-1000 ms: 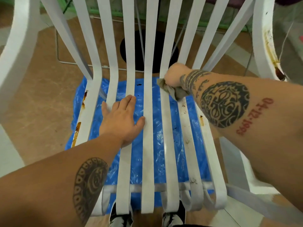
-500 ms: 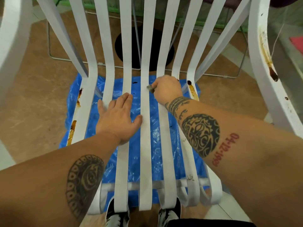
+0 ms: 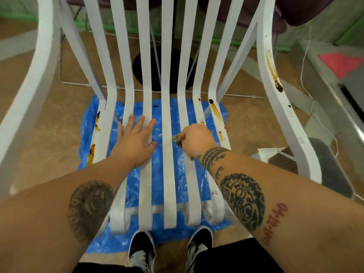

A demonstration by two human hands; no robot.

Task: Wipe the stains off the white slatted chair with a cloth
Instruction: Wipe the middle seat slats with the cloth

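The right hand is balled into a fist, knuckles up, with its fingers curled round a small crumpled grey-green cloth. Only a wad of the cloth pokes out on the thumb side. The fist sits on the seat of the white slatted plastic chair, over the slats just right of the centre one. The exposed bit of cloth lies at the gap beside that centre slat. Whether the cloth presses on the plastic there cannot be told.

The right forearm reaches in from the lower right, tattoos facing up.

The left hand lies palm down across two seat slats left of centre. Its fingers are straight and fanned, pointing toward the chair back, and the thumb is out to the right. It holds nothing. Its forearm comes in from the lower left.

Brown streaks mark the rightmost seat slat just beyond the right fist. Rusty blotches run down the leftmost slat, and a dark dribble runs along the right armrest.

Under the chair a crinkled blue plastic sheet covers the tan floor. Two black-and-white shoes stand at its near edge.
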